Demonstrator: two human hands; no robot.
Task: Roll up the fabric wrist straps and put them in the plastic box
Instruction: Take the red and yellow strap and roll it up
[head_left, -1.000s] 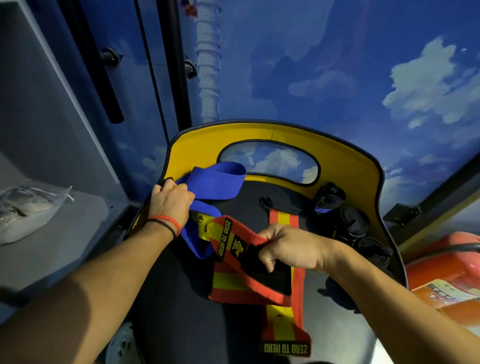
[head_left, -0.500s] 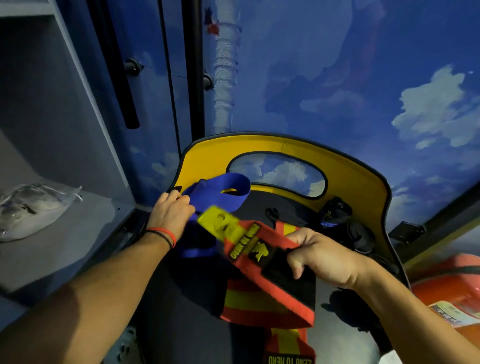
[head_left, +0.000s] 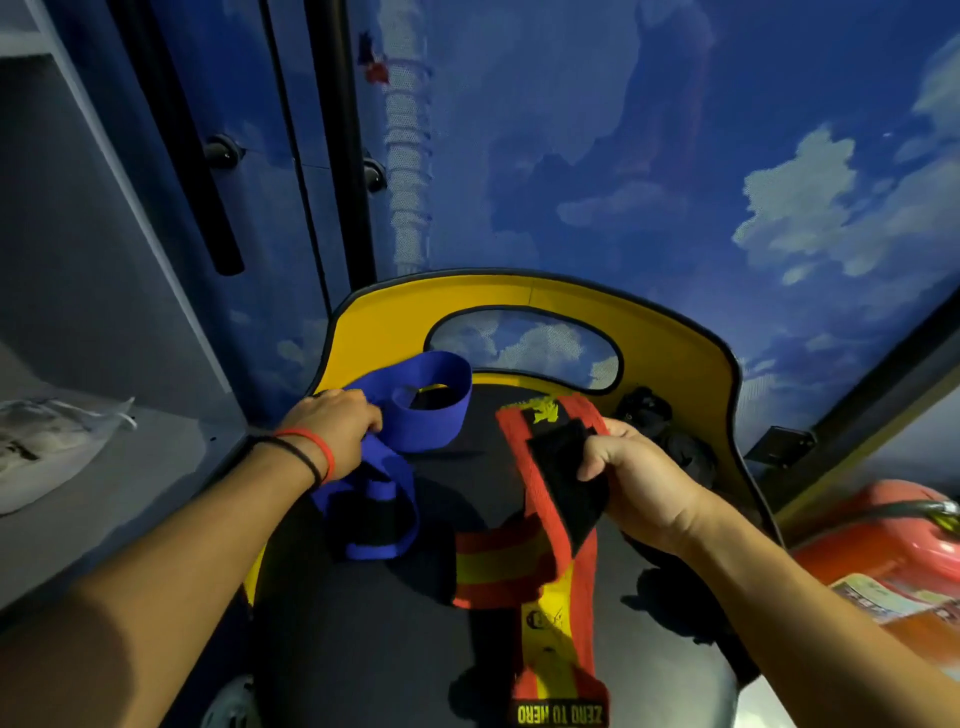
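Head view suggests rolling has barely begun: the right hand (head_left: 639, 483) has fingers clamped on the black end of the red-and-yellow strap (head_left: 540, 561), the left hand (head_left: 332, 431) has fingers curled round the blue strap (head_left: 431, 400), both straps trailing on the black seat (head_left: 374, 634), so tight winding likely comes next.

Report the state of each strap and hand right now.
Blue strap: unrolled, loosely looped, gripped by left hand.
Red strap: unrolled, black end gripped by right hand.
Black rolls: apparently rolled up, lying on the seat.
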